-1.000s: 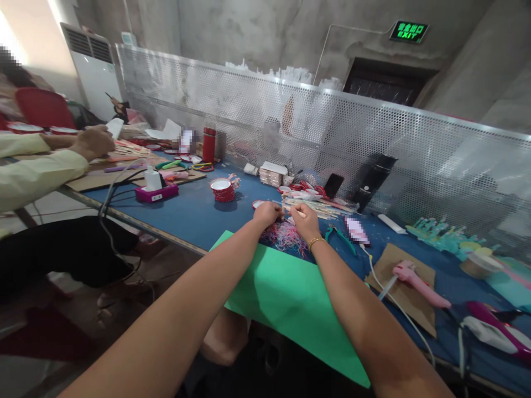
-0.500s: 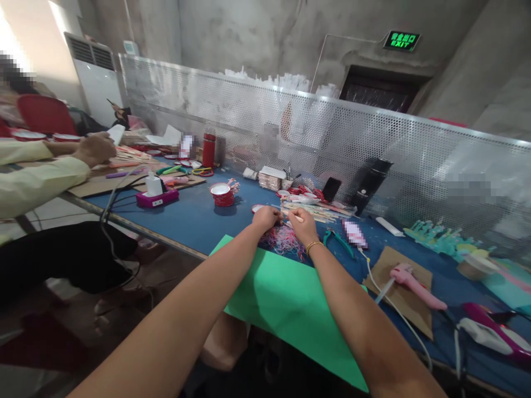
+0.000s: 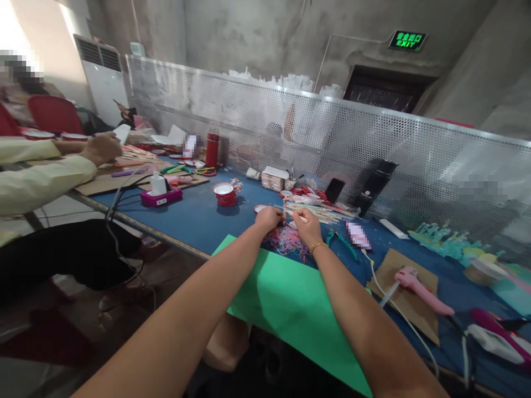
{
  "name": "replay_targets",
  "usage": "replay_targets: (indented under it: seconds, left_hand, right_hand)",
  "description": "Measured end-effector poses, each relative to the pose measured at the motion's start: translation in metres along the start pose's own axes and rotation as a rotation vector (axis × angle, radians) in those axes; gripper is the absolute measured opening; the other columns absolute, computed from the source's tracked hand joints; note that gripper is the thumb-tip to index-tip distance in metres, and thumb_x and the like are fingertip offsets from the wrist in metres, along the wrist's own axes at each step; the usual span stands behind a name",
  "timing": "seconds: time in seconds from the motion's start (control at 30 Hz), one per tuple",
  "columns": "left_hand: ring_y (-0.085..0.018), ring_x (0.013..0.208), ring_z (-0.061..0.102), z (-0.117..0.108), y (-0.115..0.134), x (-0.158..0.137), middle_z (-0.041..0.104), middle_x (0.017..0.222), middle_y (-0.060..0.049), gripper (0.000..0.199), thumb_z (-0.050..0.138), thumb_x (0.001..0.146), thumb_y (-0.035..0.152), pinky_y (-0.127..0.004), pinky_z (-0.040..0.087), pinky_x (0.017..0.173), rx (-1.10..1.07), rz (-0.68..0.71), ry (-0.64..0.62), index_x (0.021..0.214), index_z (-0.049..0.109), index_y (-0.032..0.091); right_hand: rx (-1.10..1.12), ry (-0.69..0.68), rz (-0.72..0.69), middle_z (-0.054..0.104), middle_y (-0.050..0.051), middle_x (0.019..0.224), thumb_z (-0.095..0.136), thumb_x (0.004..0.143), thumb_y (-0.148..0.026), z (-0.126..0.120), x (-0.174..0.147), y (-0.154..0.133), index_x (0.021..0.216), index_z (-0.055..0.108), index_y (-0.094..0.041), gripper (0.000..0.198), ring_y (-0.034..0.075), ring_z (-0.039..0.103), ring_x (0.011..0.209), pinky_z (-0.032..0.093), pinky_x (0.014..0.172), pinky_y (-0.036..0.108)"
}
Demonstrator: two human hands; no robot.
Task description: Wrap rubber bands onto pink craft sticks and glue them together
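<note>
Between the fingertips of my left hand [image 3: 270, 219] is a small, upright pinkish-tan piece [image 3: 285, 205], too small to name. My right hand [image 3: 307, 225], with a gold bracelet at the wrist, is closed on a pale thin stick [image 3: 299, 218] that points left toward that piece. Just below both hands lies a tangled heap of pink, blue and white threads [image 3: 290, 241]. A green sheet [image 3: 282, 298] lies at the table's front edge under my forearms. Beyond my hands are several pale flat sticks [image 3: 327, 213]. Teal pliers [image 3: 344, 244] rest right of my right hand.
A pink glue gun [image 3: 418, 284] lies on cardboard [image 3: 400, 260] to the right, its cable trailing nearby. Stacked red-rimmed round pieces [image 3: 225, 194] and a purple power strip [image 3: 161, 197] stand left. A co-worker's hand [image 3: 103, 148] works at far left. A perforated metal screen [image 3: 249, 116] closes the back.
The view has shifted slightly, so everything sits a little farther right. Both my hands stay close together over the threads, and the small piece now shows more clearly above my left fingertips.
</note>
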State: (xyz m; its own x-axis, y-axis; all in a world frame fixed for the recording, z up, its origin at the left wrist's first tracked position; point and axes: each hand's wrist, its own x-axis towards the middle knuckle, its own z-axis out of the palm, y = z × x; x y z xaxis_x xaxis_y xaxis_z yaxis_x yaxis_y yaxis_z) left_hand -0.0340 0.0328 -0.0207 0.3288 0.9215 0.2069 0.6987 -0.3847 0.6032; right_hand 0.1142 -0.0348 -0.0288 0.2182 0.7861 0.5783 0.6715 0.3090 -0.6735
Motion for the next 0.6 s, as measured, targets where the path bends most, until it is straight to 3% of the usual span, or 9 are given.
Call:
replay_targets:
  seconds: [0.37,0.6]
  left_hand:
    - [-0.013,0.069,0.057,0.0014,0.0007,0.0009,0.070,0.074,-0.001,0.022,0.061,0.076,0.039,-0.021,0.035,0.058,0.003,-0.008,0.001,0.077,0.076,0.023]
    - [-0.012,0.063,0.056,0.0000,0.0002,0.0009,0.069,0.072,-0.001,0.023,0.061,0.076,0.039,-0.022,0.035,0.057,0.004,-0.003,-0.002,0.077,0.076,0.022]
  right_hand:
    - [0.014,-0.010,-0.016,0.070,0.002,0.079,0.050,0.080,-0.045,0.0033,0.0004,0.0015,0.079,0.065,-0.024,0.026,0.020,0.062,0.076,0.047,0.072,0.030]
    - [0.030,0.011,0.001,0.070,0.002,0.078,0.049,0.081,-0.045,0.0013,0.0001,0.0019,0.077,0.063,-0.024,0.025,0.020,0.061,0.074,0.046,0.070,0.029]
